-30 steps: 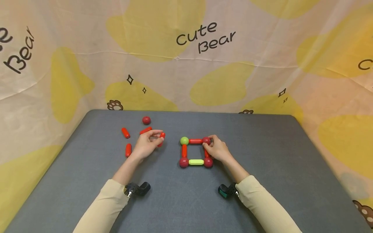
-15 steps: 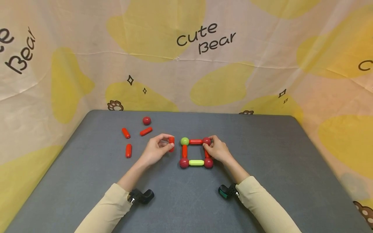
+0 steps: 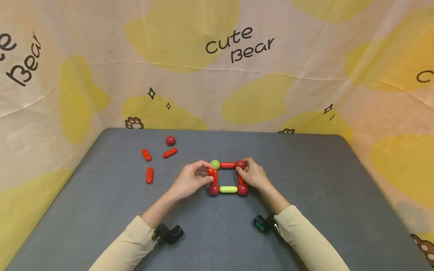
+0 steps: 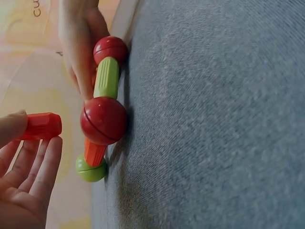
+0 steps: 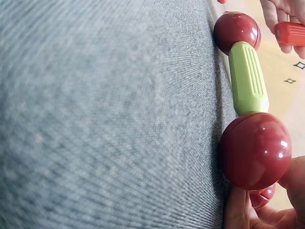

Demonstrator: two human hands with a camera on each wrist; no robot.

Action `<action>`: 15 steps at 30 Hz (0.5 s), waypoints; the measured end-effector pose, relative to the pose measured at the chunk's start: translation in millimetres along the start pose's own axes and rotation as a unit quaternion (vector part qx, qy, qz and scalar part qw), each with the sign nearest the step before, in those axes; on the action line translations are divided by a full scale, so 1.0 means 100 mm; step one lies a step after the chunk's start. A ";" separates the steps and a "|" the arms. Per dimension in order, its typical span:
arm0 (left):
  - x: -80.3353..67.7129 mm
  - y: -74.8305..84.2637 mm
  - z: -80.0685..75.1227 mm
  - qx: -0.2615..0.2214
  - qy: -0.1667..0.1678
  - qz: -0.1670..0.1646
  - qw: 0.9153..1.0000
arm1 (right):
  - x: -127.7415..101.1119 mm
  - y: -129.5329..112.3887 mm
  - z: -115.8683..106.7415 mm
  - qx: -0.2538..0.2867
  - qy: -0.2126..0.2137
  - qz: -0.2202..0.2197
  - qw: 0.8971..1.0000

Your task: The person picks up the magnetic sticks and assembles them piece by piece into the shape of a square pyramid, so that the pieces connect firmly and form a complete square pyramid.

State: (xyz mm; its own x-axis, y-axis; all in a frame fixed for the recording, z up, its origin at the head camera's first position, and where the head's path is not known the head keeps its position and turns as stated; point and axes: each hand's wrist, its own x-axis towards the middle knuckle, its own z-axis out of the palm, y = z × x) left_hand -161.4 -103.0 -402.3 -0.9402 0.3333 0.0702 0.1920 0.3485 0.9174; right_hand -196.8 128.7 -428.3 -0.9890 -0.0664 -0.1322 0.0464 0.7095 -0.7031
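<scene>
- The square frame [image 3: 228, 177] of sticks and balls lies flat near the middle of the grey table [image 3: 305, 210]. Its near side is a green stick [image 3: 228, 189] between two dark red balls.
- The left hand [image 3: 191, 180] pinches a loose red stick [image 4: 42, 126] between thumb and fingers, just beside the frame's left side. If these are magnetic pieces, as they look, the stick could snap sideways onto the near left ball [image 4: 103, 120] or the left stick rather than where it is aimed.
- The right hand [image 3: 252, 175] has its fingers curled round the far right ball [image 3: 240, 164]. If that hold slackens, a push from the left may slide or skew the whole frame.
- The green ball [image 3: 215, 164] at the far left corner could be knocked off its sticks.
- Farther left, three spare red sticks [image 3: 149, 175] and a red ball [image 3: 170, 140] lie well apart from the hands; a sleeve could scatter them.
</scene>
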 end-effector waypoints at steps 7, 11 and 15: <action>-0.04 0.01 0.06 0.009 -0.019 0.024 1.000 | 0.00 0.00 0.01 0.002 0.001 -0.001 1.000; -0.05 0.00 0.08 0.006 -0.034 0.036 0.999 | 0.00 0.00 0.01 0.001 0.002 -0.005 1.000; -0.06 0.00 0.10 0.010 -0.041 0.041 0.998 | 0.00 0.01 0.00 0.000 0.002 -0.005 1.000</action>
State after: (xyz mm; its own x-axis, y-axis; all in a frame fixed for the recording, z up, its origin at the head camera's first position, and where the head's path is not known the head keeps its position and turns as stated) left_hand -153.2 -96.4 -406.3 -0.8954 0.4312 0.1113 0.2731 0.3344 0.9020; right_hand -197.1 129.0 -428.9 -0.9900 -0.0709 -0.1216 0.0358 0.7089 -0.7044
